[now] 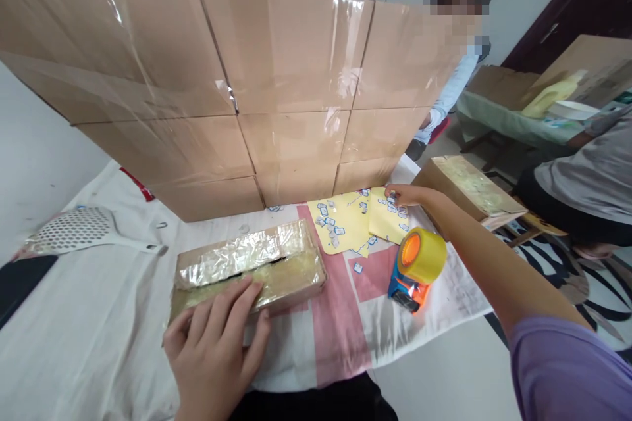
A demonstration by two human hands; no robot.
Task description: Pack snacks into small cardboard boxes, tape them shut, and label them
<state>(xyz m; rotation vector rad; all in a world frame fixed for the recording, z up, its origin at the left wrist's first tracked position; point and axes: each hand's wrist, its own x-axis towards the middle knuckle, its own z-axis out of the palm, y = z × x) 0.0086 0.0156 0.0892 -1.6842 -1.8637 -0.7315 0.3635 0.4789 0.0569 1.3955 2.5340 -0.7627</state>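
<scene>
My left hand [217, 342] lies with fingers spread on a small taped cardboard box [296, 263], which has a dark slit along its top. At the far right of the table, my right hand [405, 195] pinches what looks like a small sticker [392, 196] over a yellow sticker sheet [388, 227]. Another yellow sheet [340, 237] lies beside it, with small blue-and-white stickers and scraps on it. A tape dispenser [417, 270] with a wide yellow roll stands just in front of my right forearm.
A tall wall of taped cardboard boxes [291, 52] stands behind the work area. On the left lie a white slotted skimmer [83, 230] and a dark flat object [24, 283]. Another taped box [469, 191] sits at right, near two people.
</scene>
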